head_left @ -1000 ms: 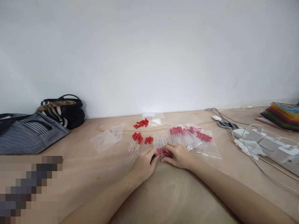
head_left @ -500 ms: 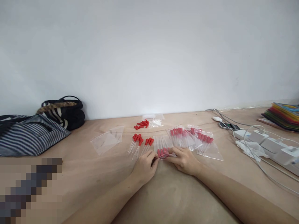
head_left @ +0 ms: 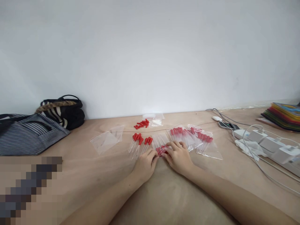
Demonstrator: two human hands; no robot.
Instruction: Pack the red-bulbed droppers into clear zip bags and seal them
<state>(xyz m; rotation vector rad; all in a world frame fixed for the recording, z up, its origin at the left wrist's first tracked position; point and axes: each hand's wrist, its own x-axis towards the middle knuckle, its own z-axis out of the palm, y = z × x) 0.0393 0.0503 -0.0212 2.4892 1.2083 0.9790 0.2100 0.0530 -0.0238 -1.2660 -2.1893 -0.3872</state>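
Observation:
A clear plastic bag [head_left: 158, 140] lies flat in front of me, with several red-bulbed droppers inside, their bulbs toward me. My left hand [head_left: 145, 164] pinches the left part of its near edge, thumb and fingers closed. On the right part of that edge, my right hand [head_left: 179, 158] is closed too, its fingertips bent over the red bulbs. Loose glass-like droppers [head_left: 137, 140] with red bulbs lie just left of the bag. More filled bags [head_left: 206, 140] rest to the right, overlapping each other. The fingers partly hide the bag's near edge.
Loose red rubber bulbs [head_left: 142, 124] lie farther back beside a clear bag [head_left: 156, 120]. Flat clear bags [head_left: 105, 141] are at left, near a striped bag [head_left: 35, 134] and a black bag [head_left: 70, 115]. A power strip with chargers [head_left: 272, 143], cables and colourful stacked items [head_left: 282, 117] occupy the right.
My right hand has shifted left along the bag's near edge, closer to my left hand, and its fingers now reach over the bulbs. My left hand stays nearly in place.

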